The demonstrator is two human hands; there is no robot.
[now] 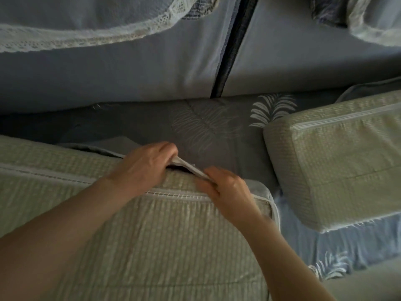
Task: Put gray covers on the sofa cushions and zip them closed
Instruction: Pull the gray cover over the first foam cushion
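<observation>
A large sofa cushion in pale green ribbed fabric lies across the lower left of the head view. A gray cover wraps its far right corner and lies bunched along its far edge. My left hand grips the cover's open edge at the cushion's far side. My right hand pinches the same edge just to the right, and the hem stretches between both hands. A dark gap shows under the lifted hem.
A second pale green cushion with a white zipper line sits at the right. Gray sofa back cushions with lace-trimmed throws stand behind. A gray leaf-patterned sheet covers the seat, with blue leaf-patterned fabric at lower right.
</observation>
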